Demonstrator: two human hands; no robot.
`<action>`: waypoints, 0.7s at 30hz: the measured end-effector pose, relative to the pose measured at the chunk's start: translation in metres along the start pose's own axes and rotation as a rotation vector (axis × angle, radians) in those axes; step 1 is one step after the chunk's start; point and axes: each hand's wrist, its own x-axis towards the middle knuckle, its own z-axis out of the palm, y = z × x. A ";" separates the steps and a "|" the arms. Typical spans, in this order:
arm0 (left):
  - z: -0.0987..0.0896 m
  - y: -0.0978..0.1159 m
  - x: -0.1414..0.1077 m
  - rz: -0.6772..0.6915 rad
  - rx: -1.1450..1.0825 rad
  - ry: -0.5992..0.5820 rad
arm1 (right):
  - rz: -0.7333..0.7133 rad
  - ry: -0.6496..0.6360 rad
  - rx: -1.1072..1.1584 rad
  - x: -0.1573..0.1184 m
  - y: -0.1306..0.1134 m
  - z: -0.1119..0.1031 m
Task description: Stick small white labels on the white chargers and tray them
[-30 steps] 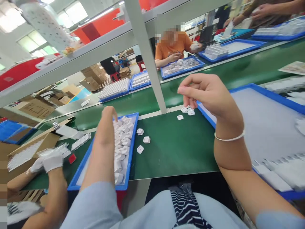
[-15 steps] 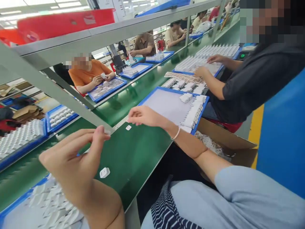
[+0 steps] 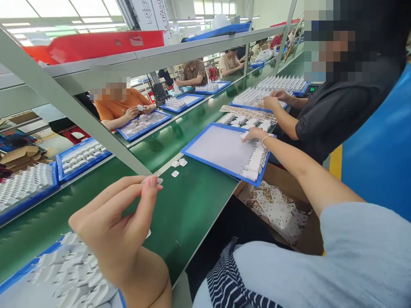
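My left hand [image 3: 118,218] is raised over the green bench, thumb and fingers pinched on a small white piece [image 3: 157,181]. My right hand [image 3: 254,134] reaches to the far right part of a blue-rimmed tray [image 3: 199,157], its fingers on a white part there; the grip is partly hidden. A row of white parts [image 3: 257,160] lines the tray's right side. Several small white pieces [image 3: 175,174] lie on the bench near the shelf post. Under my left wrist, another white piece is mostly hidden.
At lower left, white parts [image 3: 69,269] are heaped in a blue-rimmed tray. A slanted metal post [image 3: 93,124] rises beyond my left hand. A cardboard box [image 3: 311,231] of scraps stands below the bench. A person in dark clothes works at the right; others sit across.
My right hand has moved away to the right, from above the bench to the tray's white part. More small white pieces lie near the post. My left hand keeps its pinch, slightly further right.
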 end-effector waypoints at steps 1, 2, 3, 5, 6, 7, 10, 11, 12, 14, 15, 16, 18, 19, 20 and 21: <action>-0.001 -0.001 0.001 0.007 0.005 0.011 | 0.035 -0.020 -0.035 0.002 0.000 0.003; -0.001 -0.003 0.002 0.015 0.006 0.026 | 0.067 -0.034 -0.075 0.004 -0.001 0.005; -0.002 -0.004 0.002 0.022 0.007 0.027 | 0.088 -0.045 -0.112 0.005 -0.001 0.006; 0.000 -0.006 0.003 0.039 0.009 -0.011 | 0.084 -0.060 -0.160 0.004 -0.003 0.006; 0.002 -0.008 0.004 0.045 0.014 -0.038 | 0.068 -0.066 -0.175 0.002 -0.006 0.004; 0.005 -0.010 0.004 0.050 0.018 -0.065 | 0.040 -0.070 -0.183 -0.001 -0.009 0.000; 0.026 -0.023 0.006 0.015 0.084 -0.168 | -0.126 -0.099 -0.175 -0.018 -0.029 -0.015; 0.036 -0.029 0.005 -0.006 0.130 -0.214 | -0.207 -0.119 -0.165 -0.027 -0.039 -0.020; 0.047 -0.035 0.004 -0.011 0.181 -0.262 | -0.294 -0.142 -0.155 -0.037 -0.051 -0.025; 0.074 -0.045 -0.001 0.006 0.284 -0.372 | -0.465 -0.182 -0.143 -0.061 -0.079 -0.033; 0.087 -0.049 -0.006 0.028 0.323 -0.438 | -0.542 -0.192 -0.143 -0.075 -0.093 -0.035; 0.101 -0.052 -0.011 0.042 0.359 -0.505 | -0.607 -0.198 -0.145 -0.090 -0.106 -0.035; 0.125 -0.058 -0.022 0.058 0.395 -0.614 | -0.716 -0.207 -0.156 -0.120 -0.130 -0.034; 0.136 -0.061 -0.028 0.059 0.386 -0.638 | -0.770 -0.209 -0.163 -0.133 -0.139 -0.032; 0.144 -0.065 -0.033 0.057 0.356 -0.643 | -0.822 -0.205 -0.166 -0.144 -0.147 -0.031; 0.151 -0.069 -0.036 0.052 0.324 -0.633 | -0.866 -0.196 -0.167 -0.153 -0.152 -0.029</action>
